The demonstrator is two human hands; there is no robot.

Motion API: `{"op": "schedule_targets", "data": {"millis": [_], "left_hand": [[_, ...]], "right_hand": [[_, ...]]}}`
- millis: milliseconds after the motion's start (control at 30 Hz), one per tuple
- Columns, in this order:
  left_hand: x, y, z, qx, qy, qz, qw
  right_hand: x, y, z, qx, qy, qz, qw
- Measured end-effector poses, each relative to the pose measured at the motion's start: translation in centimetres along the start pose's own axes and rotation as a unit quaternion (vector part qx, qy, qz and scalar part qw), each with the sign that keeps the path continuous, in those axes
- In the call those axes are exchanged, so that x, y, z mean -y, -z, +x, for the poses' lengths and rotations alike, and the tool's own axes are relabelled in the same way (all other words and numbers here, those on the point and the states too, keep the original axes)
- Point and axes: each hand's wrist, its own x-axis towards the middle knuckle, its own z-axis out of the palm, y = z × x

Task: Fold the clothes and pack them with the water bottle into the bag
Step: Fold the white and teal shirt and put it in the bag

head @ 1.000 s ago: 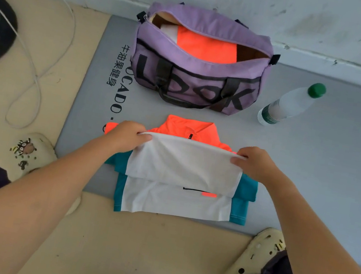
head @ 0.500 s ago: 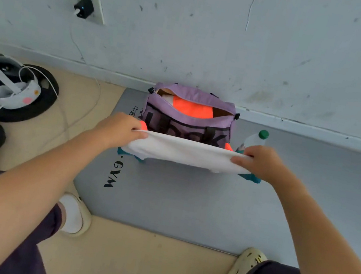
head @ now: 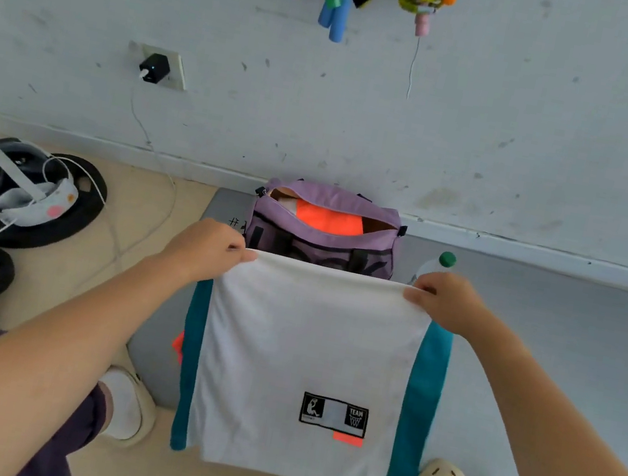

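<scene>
Both hands' grip on shirt

white shirt with teal sides, purple bag, orange cloth inside, green-capped bottle

The bag was set on the mat against the far wall, a garment lying in its opening. The water bottle was placed just right of it. The shirt was held up nearer, before both. Weight plates were laid far left.
</scene>
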Motion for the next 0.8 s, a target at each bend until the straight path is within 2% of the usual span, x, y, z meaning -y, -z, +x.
{"op": "schedule_targets", "data": {"millis": [67, 267, 367, 500, 600, 667, 733, 767, 800], "left_hand": [[0.1, -1.0, 0.2, -0.025, 0.003, -0.011, 1.000], [0.3, -3.8, 0.6, -0.172, -0.027, -0.004, 0.985], [1.2, -7.0, -0.3, -0.160, -0.003, -0.015, 0.987], [3.3, -13.8, -2.4, -0.037, 0.092, -0.027, 0.995], [4.3, -18.5, -3.9, 0.112, 0.153, -0.003, 0.982], [4.6, -20.9, -4.4, 0.273, 0.159, 0.042, 0.948], [4.8, -22.6, -4.2, 0.404, 0.177, 0.066, 0.895], [5.0, -23.1, -3.7, 0.428, 0.195, 0.055, 0.881], [5.3, -23.5, -3.0, 0.414, 0.204, 0.047, 0.886]], "right_hand": [[-0.2, -0.7, 0.3, -0.014, -0.023, 0.025, 0.999], [-0.3, -1.6, -0.2, -0.124, -0.052, 0.097, 0.986], [-1.4, -4.6, -0.8, -0.125, -0.053, 0.089, 0.987], [-3.2, -11.6, -1.1, -0.020, -0.096, 0.061, 0.993], [-4.4, -17.3, -1.6, 0.064, -0.134, 0.049, 0.988], [-5.1, -20.2, -1.8, 0.165, -0.134, 0.021, 0.977], [-5.7, -22.1, -1.6, 0.287, -0.108, -0.042, 0.951], [-5.9, -22.7, -1.3, 0.316, -0.107, -0.066, 0.941], [-6.0, -23.1, -0.8, 0.313, -0.112, -0.079, 0.940]]}}
